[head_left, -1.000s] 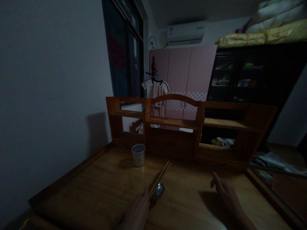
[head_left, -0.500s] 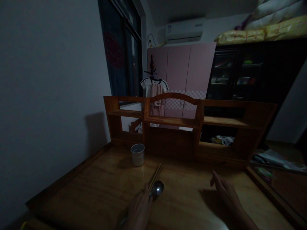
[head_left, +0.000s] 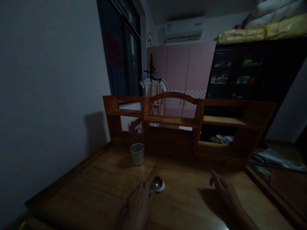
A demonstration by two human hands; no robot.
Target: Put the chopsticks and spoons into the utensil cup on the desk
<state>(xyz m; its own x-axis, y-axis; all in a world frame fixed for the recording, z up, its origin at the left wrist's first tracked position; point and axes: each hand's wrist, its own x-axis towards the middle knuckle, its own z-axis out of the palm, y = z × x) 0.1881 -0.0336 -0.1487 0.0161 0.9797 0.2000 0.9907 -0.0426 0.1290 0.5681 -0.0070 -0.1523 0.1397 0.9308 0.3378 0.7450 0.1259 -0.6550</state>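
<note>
My left hand (head_left: 137,206) lies on the wooden table (head_left: 96,191) with its fingers over the near ends of a pair of wooden chopsticks (head_left: 154,171) and the handle of a metal spoon (head_left: 156,185). The spoon's bowl points away from me, just past my fingertips. Whether the fingers grip them or only rest on them is not clear in the dim light. My right hand (head_left: 224,190) hovers over the table at the right, fingers stretched out and holding nothing. A small metal cup (head_left: 137,154) stands upright beyond the chopsticks.
A wooden shelf unit (head_left: 177,123) runs along the table's far edge, with small items in its lower right compartment. A wall is at the left. Pink wardrobes, hanging clothes and a dark cabinet stand behind. The room is dim.
The chopsticks and spoon have come down from a raised tilt and now lie lower on the table under my left hand. My right hand has hardly moved.
</note>
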